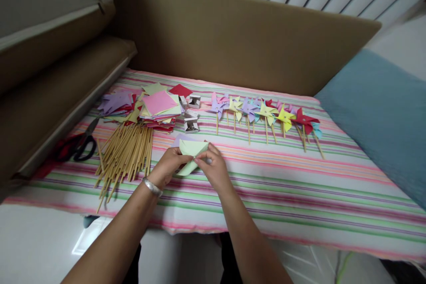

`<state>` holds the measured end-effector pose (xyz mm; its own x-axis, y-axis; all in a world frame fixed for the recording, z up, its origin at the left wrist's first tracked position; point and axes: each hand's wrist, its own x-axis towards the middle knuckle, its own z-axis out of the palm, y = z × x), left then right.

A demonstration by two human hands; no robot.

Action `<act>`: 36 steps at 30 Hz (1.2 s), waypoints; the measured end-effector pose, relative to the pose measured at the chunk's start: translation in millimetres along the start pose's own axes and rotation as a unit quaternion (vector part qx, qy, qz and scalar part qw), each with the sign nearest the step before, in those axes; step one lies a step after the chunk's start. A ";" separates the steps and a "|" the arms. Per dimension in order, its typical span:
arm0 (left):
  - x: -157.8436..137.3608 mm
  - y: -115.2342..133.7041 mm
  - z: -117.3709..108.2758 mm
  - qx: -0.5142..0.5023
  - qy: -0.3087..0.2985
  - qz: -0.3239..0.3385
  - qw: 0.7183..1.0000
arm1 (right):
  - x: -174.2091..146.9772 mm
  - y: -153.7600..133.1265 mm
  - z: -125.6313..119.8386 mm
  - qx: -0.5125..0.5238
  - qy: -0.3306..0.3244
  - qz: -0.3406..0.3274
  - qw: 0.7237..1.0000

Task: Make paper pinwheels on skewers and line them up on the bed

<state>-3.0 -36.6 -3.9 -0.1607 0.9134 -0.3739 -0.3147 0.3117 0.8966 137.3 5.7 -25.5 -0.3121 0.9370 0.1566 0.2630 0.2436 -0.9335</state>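
Right of the wooden sticks (128, 153), the left hand (169, 164) and right hand (214, 165) pinch pale green paper (192, 147) at its middle, seemingly gathering corners, and the next move likely calls for steady pressure

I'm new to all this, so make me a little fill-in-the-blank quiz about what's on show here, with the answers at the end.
1. The left hand and right hand hold a pale ____ paper.
2. A silver bracelet circles the person's ____ wrist.
3. The scissors, left of the sticks in the picture, have ____ handles.
4. The pinwheels rest on a cloth patterned with ____.

Missing words: green; left; black; stripes.
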 end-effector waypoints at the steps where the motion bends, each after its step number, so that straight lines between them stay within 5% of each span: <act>1: -0.2 -0.1 -0.4 -0.001 -0.003 -0.002 1.000 | 0.2 0.0 0.1 -0.006 0.002 0.002 1.000; 15: 5.5 -5.5 -2.6 0.056 -0.005 0.006 0.998 | 0.1 -13.6 -13.7 -0.026 0.059 0.031 0.997; 19: 4.0 -9.2 -0.3 0.143 -0.078 -0.003 0.987 | 1.8 -15.6 -31.8 -0.029 -0.056 0.069 0.996; 23: 3.7 -12.9 4.5 0.202 -0.126 0.025 0.971 | 1.9 -13.1 -40.4 -0.038 -0.173 0.031 0.984; 36: 6.2 -8.6 17.5 0.130 -0.111 0.090 0.981 | 3.9 -16.0 -44.1 0.014 -0.129 0.043 0.991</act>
<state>15.1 -29.0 -9.8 0.0257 0.9854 -0.1682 -0.0453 0.1692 0.9845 172.1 16.5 4.3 -0.5137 0.8579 -0.0077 0.2748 0.1560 -0.9487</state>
